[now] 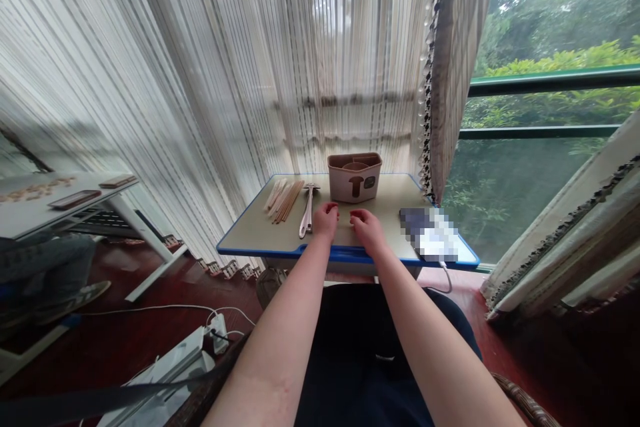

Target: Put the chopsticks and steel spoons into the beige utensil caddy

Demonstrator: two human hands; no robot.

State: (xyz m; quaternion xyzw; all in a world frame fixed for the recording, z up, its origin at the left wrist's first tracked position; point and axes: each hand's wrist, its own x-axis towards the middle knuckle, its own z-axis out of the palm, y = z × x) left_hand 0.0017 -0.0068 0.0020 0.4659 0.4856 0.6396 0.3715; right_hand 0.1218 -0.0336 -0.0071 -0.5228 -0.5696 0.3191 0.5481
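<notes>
My left hand [326, 219] is closed above the front middle of the small table [245, 233], its fingers curled. Across a narrow gap, my right hand [369, 227] is also closed, thumb and fingertips drawn together. Whatever either hand may hold is too small or hidden to make out. Just left of my left hand lies a light metallic tool [309, 207] with a T-shaped head and a long handle. Behind both hands stands a beige divided holder [354, 188] with brown markings. Brown chopsticks [289, 201] lie side by side at the left, beside paler, thinner sticks [275, 193].
A blurred-out device [430, 233] with a white cable [447, 277] lies at the table's right. Striped curtains [240, 67] hang behind. To the left, another person's leg [60, 273] shows under a white table [30, 213]. A power strip [219, 333] is on the floor.
</notes>
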